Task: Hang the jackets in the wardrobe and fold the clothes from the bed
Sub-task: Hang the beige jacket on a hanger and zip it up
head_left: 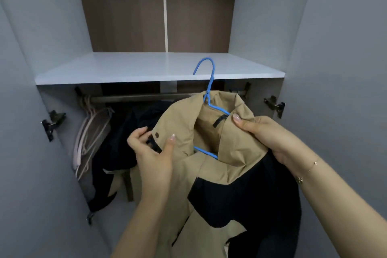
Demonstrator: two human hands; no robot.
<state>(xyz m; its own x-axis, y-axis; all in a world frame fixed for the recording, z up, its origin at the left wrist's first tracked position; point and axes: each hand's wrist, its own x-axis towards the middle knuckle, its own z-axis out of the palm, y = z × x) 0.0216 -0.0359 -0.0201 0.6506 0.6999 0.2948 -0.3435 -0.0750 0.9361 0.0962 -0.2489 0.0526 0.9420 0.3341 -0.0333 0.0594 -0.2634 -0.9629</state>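
Note:
A tan and black jacket (209, 174) hangs from a blue hanger (209, 81) in front of the open wardrobe, the hook standing free just above the rail (136, 97). My left hand (152, 153) grips the jacket's left shoulder beside a snap button. On the other side my right hand (270, 138) holds the collar and right shoulder, thumb on top of the fabric. The hanger's lower bar shows inside the neck opening.
Several pale empty hangers (90, 132) crowd the rail's left end. A dark garment (125, 142) hangs behind the jacket. A white shelf (146, 67) lies right above the rail. Both wardrobe doors stand open, with metal hinges (53, 122) at each side.

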